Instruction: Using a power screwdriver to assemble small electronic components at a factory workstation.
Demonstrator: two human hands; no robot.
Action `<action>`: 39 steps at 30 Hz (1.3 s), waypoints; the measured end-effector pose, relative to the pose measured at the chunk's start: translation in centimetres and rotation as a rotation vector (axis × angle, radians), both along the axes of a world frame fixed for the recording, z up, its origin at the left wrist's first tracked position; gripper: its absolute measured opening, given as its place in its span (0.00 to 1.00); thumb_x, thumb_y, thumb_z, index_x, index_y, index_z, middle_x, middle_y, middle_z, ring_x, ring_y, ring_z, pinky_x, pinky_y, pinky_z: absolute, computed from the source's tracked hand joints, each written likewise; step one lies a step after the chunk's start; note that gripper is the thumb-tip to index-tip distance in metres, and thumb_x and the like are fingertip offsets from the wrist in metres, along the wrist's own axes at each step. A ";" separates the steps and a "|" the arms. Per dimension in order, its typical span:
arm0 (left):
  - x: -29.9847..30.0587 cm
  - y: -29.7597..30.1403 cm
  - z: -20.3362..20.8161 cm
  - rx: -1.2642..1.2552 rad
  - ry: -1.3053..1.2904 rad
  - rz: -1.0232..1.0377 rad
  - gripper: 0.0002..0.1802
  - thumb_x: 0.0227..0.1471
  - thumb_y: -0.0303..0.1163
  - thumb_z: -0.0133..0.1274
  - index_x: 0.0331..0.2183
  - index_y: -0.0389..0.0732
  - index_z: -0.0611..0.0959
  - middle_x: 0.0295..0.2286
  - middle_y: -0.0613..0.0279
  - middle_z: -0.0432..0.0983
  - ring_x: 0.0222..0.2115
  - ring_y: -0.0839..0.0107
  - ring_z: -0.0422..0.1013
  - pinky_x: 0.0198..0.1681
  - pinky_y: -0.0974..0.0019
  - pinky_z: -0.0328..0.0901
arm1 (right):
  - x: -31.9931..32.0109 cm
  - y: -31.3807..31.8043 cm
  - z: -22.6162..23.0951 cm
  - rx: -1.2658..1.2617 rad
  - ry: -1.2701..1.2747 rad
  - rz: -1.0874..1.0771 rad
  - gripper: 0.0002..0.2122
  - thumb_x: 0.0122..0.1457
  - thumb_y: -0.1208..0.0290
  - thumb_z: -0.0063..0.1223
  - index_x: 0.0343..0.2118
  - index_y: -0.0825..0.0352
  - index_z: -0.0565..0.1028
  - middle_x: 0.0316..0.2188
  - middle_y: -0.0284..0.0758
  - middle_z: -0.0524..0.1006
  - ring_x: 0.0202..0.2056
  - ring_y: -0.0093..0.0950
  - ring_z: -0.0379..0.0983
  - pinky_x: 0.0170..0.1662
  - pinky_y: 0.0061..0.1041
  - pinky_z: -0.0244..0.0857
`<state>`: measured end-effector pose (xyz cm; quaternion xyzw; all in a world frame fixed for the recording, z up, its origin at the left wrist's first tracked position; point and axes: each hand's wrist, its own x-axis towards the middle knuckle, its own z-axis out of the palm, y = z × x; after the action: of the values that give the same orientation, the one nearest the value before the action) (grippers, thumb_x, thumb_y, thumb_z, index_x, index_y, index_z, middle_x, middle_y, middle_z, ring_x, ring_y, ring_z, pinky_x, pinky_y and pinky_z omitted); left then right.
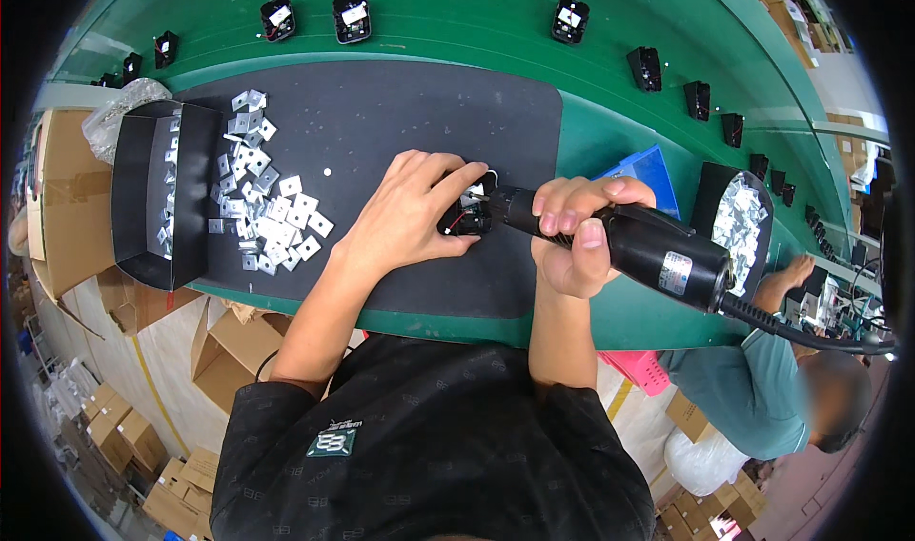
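Observation:
My left hand (405, 207) steadies a small black plastic housing (470, 220) on the dark mat (429, 88), thumb on the near side and fingers on the far side. A bit of red wire and a pale part show inside it. My right hand (583, 236) is wrapped around a black electric screwdriver (672, 257), which lies nearly level with its cord running off to the right. Its tip points left into the housing; whether it touches a screw is too small to tell. Left of my left hand, many small silver metal plates (272, 212) with holes lie scattered.
Left of the plates stands a black bin (143, 188) beside a clear plastic bag (119, 122). A blue bin (650, 181) and a black bin of metal pieces (710, 193) stand right. Black housings (353, 17) line the green belt (457, 21). A co-worker (753, 388) sits at right.

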<state>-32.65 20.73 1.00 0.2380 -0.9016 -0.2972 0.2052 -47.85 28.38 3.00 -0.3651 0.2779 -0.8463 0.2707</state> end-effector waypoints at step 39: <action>-16.8 -16.6 -2.5 -0.542 -0.126 -0.088 0.19 0.38 0.36 0.60 0.36 0.43 0.80 0.49 0.53 0.67 0.50 0.55 0.63 0.54 0.51 0.53 | -11.5 6.8 2.3 -0.087 0.143 -0.593 0.15 0.51 0.82 0.51 0.43 0.73 0.65 0.19 0.33 0.70 0.19 0.22 0.67 0.26 0.24 0.66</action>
<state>-49.49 4.10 -1.51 0.1529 -0.9687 -0.0385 0.1920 -59.38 35.21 5.30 -0.3382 0.3542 -0.8715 -0.0244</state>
